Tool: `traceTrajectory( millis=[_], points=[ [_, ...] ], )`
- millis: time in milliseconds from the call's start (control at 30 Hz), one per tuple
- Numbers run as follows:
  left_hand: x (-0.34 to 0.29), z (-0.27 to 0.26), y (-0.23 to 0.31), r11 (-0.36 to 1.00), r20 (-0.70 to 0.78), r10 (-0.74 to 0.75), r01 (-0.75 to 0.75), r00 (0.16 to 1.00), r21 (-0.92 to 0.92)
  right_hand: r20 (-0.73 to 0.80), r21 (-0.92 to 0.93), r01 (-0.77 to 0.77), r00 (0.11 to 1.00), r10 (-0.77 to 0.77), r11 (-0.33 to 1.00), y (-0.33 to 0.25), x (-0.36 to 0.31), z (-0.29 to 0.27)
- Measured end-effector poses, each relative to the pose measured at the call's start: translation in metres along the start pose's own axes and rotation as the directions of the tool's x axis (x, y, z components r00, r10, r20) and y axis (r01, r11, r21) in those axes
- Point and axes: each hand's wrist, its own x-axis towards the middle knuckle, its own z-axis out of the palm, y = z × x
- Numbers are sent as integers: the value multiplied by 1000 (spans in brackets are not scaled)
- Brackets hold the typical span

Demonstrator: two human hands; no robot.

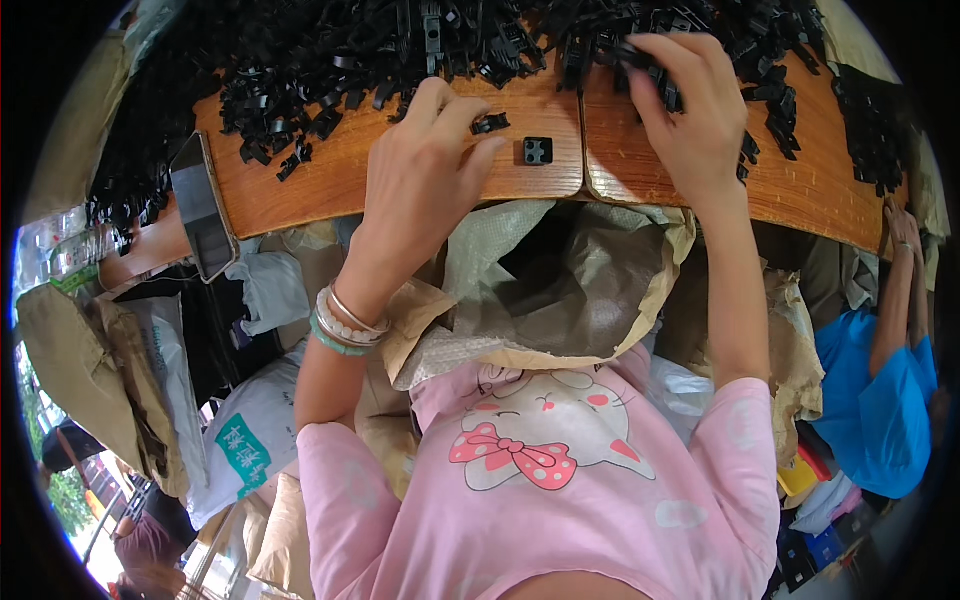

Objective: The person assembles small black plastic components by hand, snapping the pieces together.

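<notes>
A small, curved black plastic piece (pixel 490 124) is on the shiny brown wooden table (pixel 330 190), between the thumb and finger of the bent left hand (pixel 425 150); I can't tell if they grip it. The right hand (pixel 695 110) pinches a blurry black piece (pixel 640 57) by the big black pile of plastic parts (pixel 310 50). This looks like picking up parts; next needs a careful pinch.

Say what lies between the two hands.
In the head view, a square black block lies between the left hand and right hand, a black piece nearer the left, and part of the black heap farther back.
</notes>
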Motion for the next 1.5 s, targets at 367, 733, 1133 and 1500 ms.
traceTrajectory(
  millis=[367, 733, 1133, 1500],
  points=[
    [-2, -6, 1, 993, 62, 89, -94, 994, 73, 275, 153, -287, 931, 238, 946, -31, -61, -21],
    [-3, 7, 14, 936, 71, 91, -61, 993, -347, 205, 72, -391, 906, 370, 918, -46, -46, -10],
    [-4, 22, 3, 918, 68, 127, -91, 990, -387, 471, 521, -637, 770, 430, 568, -50, -32, -27],
    [-2, 24, 3, 884, 83, 109, -59, 991, -463, 588, 307, -291, 806, 60, 906, -42, 13, -36]
  ],
)
